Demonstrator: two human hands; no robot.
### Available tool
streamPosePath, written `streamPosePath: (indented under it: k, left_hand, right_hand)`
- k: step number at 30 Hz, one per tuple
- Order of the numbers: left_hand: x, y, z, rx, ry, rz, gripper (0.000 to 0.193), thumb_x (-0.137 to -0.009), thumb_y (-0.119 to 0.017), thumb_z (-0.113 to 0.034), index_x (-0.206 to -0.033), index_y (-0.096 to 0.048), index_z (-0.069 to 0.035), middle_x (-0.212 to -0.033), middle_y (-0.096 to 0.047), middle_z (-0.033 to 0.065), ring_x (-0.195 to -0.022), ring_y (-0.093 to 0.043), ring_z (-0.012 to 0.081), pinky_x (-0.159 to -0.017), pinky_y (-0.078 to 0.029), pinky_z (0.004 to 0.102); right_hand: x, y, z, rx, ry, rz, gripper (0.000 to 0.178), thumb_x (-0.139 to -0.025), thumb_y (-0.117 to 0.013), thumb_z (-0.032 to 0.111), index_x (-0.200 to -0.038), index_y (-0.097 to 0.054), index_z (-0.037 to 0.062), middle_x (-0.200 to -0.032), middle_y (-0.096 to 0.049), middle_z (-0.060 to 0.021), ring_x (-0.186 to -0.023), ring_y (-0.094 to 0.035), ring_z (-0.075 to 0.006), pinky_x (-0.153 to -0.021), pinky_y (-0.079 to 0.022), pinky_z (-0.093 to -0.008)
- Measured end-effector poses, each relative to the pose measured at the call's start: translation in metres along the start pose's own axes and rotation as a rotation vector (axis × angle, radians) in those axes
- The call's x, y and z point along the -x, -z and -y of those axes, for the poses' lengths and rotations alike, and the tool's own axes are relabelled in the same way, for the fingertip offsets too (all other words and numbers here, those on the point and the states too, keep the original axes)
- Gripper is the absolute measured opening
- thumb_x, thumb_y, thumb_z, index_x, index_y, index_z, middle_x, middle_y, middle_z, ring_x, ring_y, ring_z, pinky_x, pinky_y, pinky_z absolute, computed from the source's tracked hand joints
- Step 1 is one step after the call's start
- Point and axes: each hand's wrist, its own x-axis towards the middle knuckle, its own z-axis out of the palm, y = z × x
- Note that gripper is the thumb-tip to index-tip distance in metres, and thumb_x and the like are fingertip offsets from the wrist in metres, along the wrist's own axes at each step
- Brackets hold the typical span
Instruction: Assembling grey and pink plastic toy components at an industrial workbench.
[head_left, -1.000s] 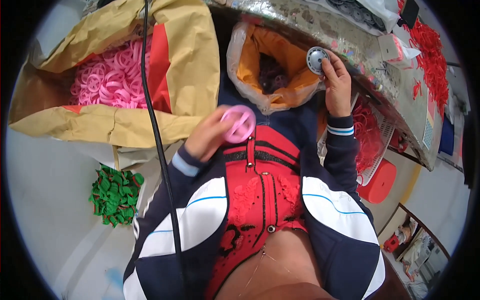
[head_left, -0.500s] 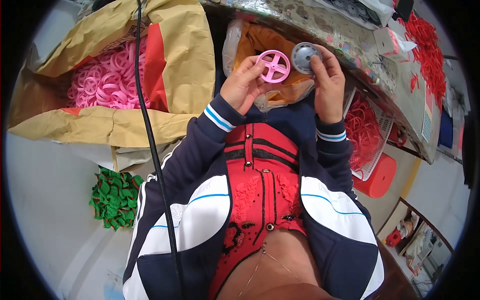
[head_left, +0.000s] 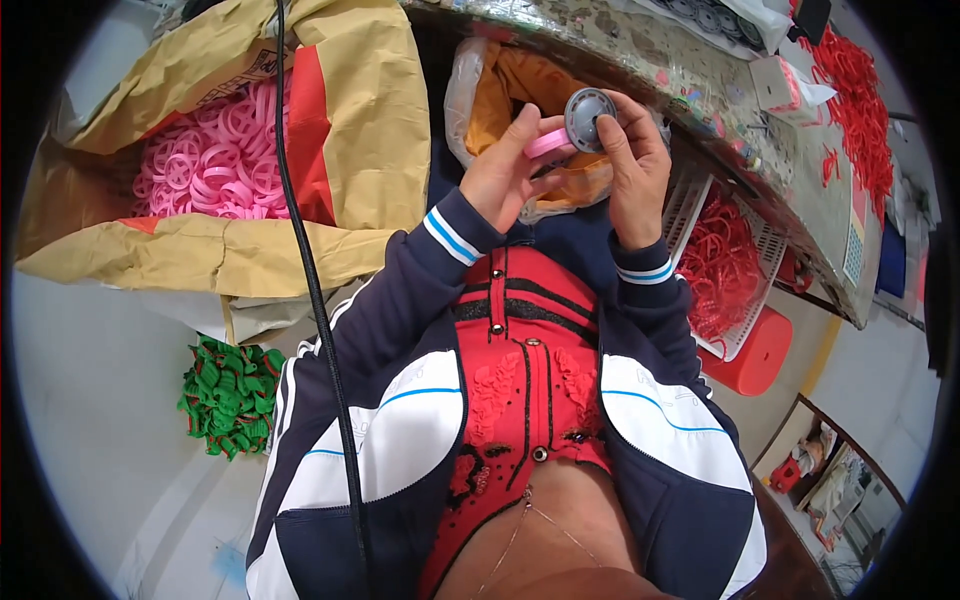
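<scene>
My left hand grips a pink spoked plastic wheel, now turned almost edge-on, its thumb pointing up beside the rim. Between the thumb and fingers of my right hand is a grey round plastic wheel disc with small holes around its middle. The two parts meet or overlap in view; whether they touch I cannot tell. Beneath both hands hangs a plastic bag with an orange lining, its mouth gaping.
A brown paper sack full of pink wheels stands at left. Green pieces lie in a floor pile. At right are a worktable, a white basket of red strips and a red stool. A black cable hangs across the view.
The pink wheel has turned from face-on to nearly edge-on. My right hand has brought the grey disc left and slightly down, up against or over the pink wheel's edge.
</scene>
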Motion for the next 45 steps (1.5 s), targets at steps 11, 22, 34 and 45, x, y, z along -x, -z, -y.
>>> streamPosePath:
  k: [11,22,34,45]
  left_hand:
    - [-0.004,0.009,0.011,-0.378,-0.275,0.136,0.049,-0.091,-0.047,-0.037,-0.128,-0.035,-0.007,-0.117,-0.048,0.0085,-0.106,-0.051,0.0195,-0.09,-0.043,0.0355]
    - [0.001,0.014,0.0,-0.564,-0.374,0.1,0.039,-0.093,-0.045,-0.028,-0.124,-0.038,-0.006,-0.113,-0.048,0.0086,-0.103,-0.052,0.0179,-0.084,-0.047,0.0333]
    - [0.016,-0.015,-0.027,-1.294,-0.499,-0.079,0.056,-0.078,-0.06,-0.011,-0.126,-0.034,-0.005,-0.111,-0.052,0.0203,-0.102,-0.057,0.0286,-0.084,-0.045,0.0335]
    - [0.163,0.043,-0.203,-0.985,-0.159,-0.222,0.017,-0.087,-0.049,-0.008,-0.097,-0.055,0.005,-0.08,-0.063,0.0135,-0.074,-0.062,0.0186,-0.072,-0.049,0.0265]
  right_hand:
    - [-0.005,0.001,-0.007,0.563,0.191,0.078,0.037,-0.076,-0.066,0.007,-0.111,-0.055,0.0035,-0.085,-0.053,-0.0016,-0.072,-0.052,-0.0077,-0.063,-0.043,-0.0216]
    - [-0.015,0.005,0.009,0.175,-0.346,0.397,0.023,-0.084,-0.062,0.013,-0.099,-0.054,-0.0009,-0.086,-0.058,-0.0005,-0.078,-0.054,-0.0061,-0.071,-0.043,-0.0189]
    - [-0.025,0.001,0.034,0.468,-0.115,0.475,0.023,-0.077,-0.065,0.009,-0.095,-0.055,0.0003,-0.083,-0.055,-0.0005,-0.08,-0.052,-0.0081,-0.071,-0.043,-0.0227]
    - [-0.2,0.059,0.051,0.817,0.279,0.016,0.028,-0.083,-0.058,0.022,-0.104,-0.061,0.004,-0.094,-0.064,-0.0121,-0.085,-0.061,-0.0194,-0.076,-0.047,-0.0266]
